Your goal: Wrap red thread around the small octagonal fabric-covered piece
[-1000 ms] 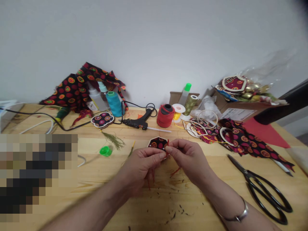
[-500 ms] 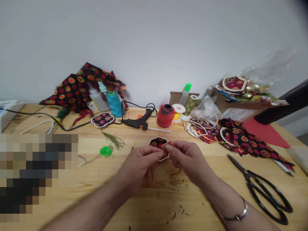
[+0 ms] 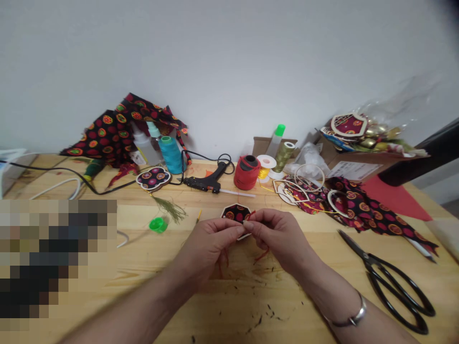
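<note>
Red cord (image 3: 260, 256) is pinched between my two hands, its loose ends hanging below them. My left hand (image 3: 217, 239) is closed, thumb against forefinger. Facing it, my right hand (image 3: 274, 229) is closed the same way, and the fingertips of both meet. Just behind the fingers lies an octagonal ornament (image 3: 235, 211) with a pale rim and dark patterned cloth; its near part is hidden by the hands. Whether the cord is fastened to the ornament I cannot tell.
Large black scissors (image 3: 389, 282) lie at the right. Behind are a glue gun (image 3: 210, 181), a red cord spool (image 3: 247, 173), a yellow thread spool (image 3: 264, 167) and a tasselled ornament (image 3: 153, 178). A green cap (image 3: 158, 225) sits left of the hands; dark scraps dot the wood.
My right fingertips have shifted slightly left, closing up against the left ones. The left hand has hardly moved, and the ornament stays in place.
</note>
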Motion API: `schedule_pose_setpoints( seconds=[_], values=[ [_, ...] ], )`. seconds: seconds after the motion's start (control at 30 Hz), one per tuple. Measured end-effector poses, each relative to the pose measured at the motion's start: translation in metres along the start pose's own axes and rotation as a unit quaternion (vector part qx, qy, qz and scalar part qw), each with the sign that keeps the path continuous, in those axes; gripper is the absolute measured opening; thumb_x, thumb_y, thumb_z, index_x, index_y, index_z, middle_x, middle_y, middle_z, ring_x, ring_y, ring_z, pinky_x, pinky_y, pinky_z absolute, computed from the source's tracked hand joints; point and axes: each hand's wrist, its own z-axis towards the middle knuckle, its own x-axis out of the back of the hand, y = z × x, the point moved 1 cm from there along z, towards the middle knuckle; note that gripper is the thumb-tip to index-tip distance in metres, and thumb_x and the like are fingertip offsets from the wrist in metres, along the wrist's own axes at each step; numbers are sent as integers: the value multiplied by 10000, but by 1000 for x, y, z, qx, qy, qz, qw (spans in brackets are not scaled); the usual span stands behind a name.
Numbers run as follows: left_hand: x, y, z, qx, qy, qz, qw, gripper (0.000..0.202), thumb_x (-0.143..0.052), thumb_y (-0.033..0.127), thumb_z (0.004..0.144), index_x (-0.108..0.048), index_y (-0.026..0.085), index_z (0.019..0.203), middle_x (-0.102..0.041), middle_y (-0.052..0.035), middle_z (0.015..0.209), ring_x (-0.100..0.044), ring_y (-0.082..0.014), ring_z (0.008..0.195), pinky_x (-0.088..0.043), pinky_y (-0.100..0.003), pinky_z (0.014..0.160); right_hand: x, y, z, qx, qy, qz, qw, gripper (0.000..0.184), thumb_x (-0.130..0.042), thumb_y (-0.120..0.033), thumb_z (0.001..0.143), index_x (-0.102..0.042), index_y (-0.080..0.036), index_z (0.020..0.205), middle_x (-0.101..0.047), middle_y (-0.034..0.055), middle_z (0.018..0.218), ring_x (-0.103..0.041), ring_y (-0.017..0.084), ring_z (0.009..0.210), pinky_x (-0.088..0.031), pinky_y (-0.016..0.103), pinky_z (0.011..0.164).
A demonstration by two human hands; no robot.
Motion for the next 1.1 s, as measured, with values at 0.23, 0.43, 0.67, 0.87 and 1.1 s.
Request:
schedule_pose_setpoints(
  seconds=[0.23,0.43,0.67,0.87,1.1],
  values=[
    [2,-2,0,-3,-2,14,1000,97,-660,256,641,-676,162,658,-571,46,487,-365,-22,343,-241,-162,356,1,-4,-2,65,-3,-87,994,86,-572,-199,673,-570,-158,597,-483,-39,522,-376,74,471,-289,195,438],
    [1,-1,0,-19,-14,14,1000,124,-659,270,645,-685,160,697,-656,-8,653,-541,-87,559,-391,-168,515,2,-5,-1,52,-5,-81,995,106,-577,-214,670,-557,-158,582,-451,-49,500,-352,72,459,-280,201,446],
    [4,-4,2,-34,6,72,997,192,-627,333,670,-674,157,729,-548,28,538,-364,-38,378,-253,-157,352,-1,-2,0,2,-28,16,999,129,-611,-243,656,-564,-137,599,-443,-51,487,-322,48,432,-234,181,396],
    [4,-3,3,-35,19,63,997,184,-624,329,669,-663,152,704,-549,33,547,-358,-28,356,-254,-150,340,-3,1,1,-5,2,41,999,101,-662,-208,579,-625,-128,629,-521,-36,513,-345,45,426,-264,189,407],
    [3,-4,1,-26,18,55,998,199,-619,350,662,-629,152,644,-505,59,487,-356,-28,343,-248,-146,338,-5,5,2,-11,7,93,996,113,-665,-197,573,-570,-136,564,-504,-54,473,-368,48,429,-274,194,433]
  ],
)
